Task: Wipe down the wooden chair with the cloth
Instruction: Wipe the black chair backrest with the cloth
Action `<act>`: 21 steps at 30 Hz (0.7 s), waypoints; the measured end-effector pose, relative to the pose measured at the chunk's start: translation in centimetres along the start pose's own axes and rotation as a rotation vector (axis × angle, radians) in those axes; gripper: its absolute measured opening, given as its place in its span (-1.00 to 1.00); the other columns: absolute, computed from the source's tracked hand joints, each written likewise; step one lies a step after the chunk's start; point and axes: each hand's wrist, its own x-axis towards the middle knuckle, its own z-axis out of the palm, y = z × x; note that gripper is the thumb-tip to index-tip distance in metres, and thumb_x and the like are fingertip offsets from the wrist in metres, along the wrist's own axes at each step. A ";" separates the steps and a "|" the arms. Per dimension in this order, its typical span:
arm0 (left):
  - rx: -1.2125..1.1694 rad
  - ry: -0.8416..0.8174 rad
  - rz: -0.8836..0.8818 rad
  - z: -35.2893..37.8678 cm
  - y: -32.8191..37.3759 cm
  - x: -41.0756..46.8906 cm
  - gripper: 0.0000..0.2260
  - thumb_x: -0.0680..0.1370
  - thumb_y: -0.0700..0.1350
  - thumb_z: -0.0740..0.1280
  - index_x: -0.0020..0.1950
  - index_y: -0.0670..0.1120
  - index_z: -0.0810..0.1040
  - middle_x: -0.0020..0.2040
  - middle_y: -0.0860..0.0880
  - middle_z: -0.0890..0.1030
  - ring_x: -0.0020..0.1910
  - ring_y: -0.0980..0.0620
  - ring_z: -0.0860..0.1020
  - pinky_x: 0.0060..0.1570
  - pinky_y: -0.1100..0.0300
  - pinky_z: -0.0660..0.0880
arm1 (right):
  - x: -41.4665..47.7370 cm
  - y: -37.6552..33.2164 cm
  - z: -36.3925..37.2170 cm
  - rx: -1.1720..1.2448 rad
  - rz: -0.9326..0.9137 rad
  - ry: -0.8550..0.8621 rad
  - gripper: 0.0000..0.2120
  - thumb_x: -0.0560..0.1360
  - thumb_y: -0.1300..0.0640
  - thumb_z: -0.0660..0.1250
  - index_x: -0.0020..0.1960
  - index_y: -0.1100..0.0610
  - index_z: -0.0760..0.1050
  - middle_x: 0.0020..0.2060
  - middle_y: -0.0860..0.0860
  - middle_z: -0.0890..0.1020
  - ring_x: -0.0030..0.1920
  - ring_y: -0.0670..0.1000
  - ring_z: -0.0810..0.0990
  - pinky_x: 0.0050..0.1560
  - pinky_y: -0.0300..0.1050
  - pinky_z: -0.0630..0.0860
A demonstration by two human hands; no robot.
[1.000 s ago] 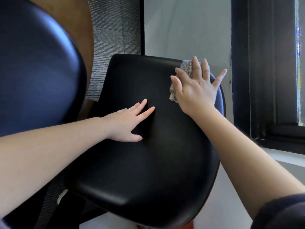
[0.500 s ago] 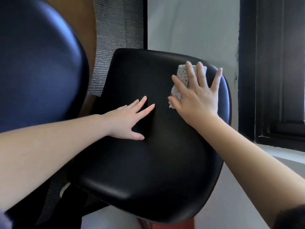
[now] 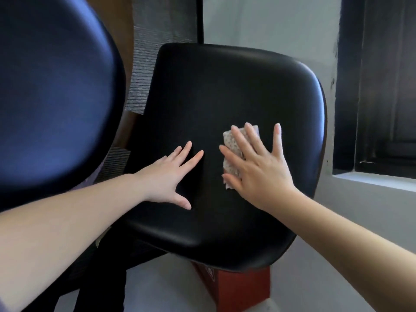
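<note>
A chair with a glossy black curved panel (image 3: 225, 91) and a thin brown wooden rim fills the middle of the head view. My right hand (image 3: 258, 167) lies flat with spread straight fingers on a small pale dotted cloth (image 3: 230, 152), pressing it against the panel's right centre. Most of the cloth is hidden under the palm. My left hand (image 3: 171, 176) rests flat on the panel just left of it, fingers straight, holding nothing.
A second dark rounded chair back (image 3: 51, 93) looms close at the left. A red-brown box (image 3: 243, 287) stands under the panel's lower edge. A dark window frame (image 3: 378, 86) and pale sill (image 3: 373, 179) are at the right, a grey wall (image 3: 270, 23) behind.
My right hand has slid the cloth down from the panel's upper right corner to its right centre. The left hand has kept its place on the panel.
</note>
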 end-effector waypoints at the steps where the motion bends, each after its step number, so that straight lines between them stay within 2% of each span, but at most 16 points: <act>1: 0.003 -0.005 -0.001 0.2 0.0 -0.2 0.17 0.33 0.35 0.44 0.52 0.16 -0.44 0.52 -0.05 -0.46 0.56 -0.10 -0.29 0.55 -0.05 -0.02 | -0.5 -0.4 0.1 0.008 -0.001 -0.004 -0.42 0.56 -0.28 0.02 0.50 -0.06 0.32 0.55 0.10 0.19 0.56 0.19 0.07 0.42 0.48 -0.19; 11: 0.047 -0.077 -0.003 2.6 1.3 -3.2 0.14 0.35 0.37 0.41 0.51 0.15 -0.44 0.54 -0.08 -0.42 0.58 -0.15 -0.20 0.53 -0.09 0.05 | -8.2 -4.5 -0.4 0.089 -0.047 -0.075 -0.40 0.55 -0.29 0.02 0.49 -0.05 0.34 0.54 0.12 0.23 0.55 0.20 0.12 0.42 0.49 -0.11; 16: 0.015 -0.129 -0.005 3.4 2.1 -5.2 0.11 0.37 0.33 0.43 0.53 0.18 -0.40 0.55 -0.03 -0.40 0.58 -0.09 -0.17 0.51 -0.06 0.14 | -10.8 -6.4 -0.7 0.101 -0.089 -0.112 -0.39 0.55 -0.28 -0.02 0.50 -0.03 0.32 0.53 0.14 0.23 0.54 0.23 0.13 0.42 0.50 -0.10; 21: 0.024 -0.147 -0.010 4.2 1.9 -6.5 0.08 0.39 0.30 0.44 0.52 0.22 -0.39 0.55 0.03 -0.40 0.59 -0.07 -0.13 0.48 -0.07 0.22 | -12.8 -6.9 -0.7 0.071 -0.144 -0.086 -0.36 0.51 -0.29 0.18 0.51 -0.03 0.30 0.53 0.16 0.23 0.54 0.24 0.14 0.41 0.51 -0.08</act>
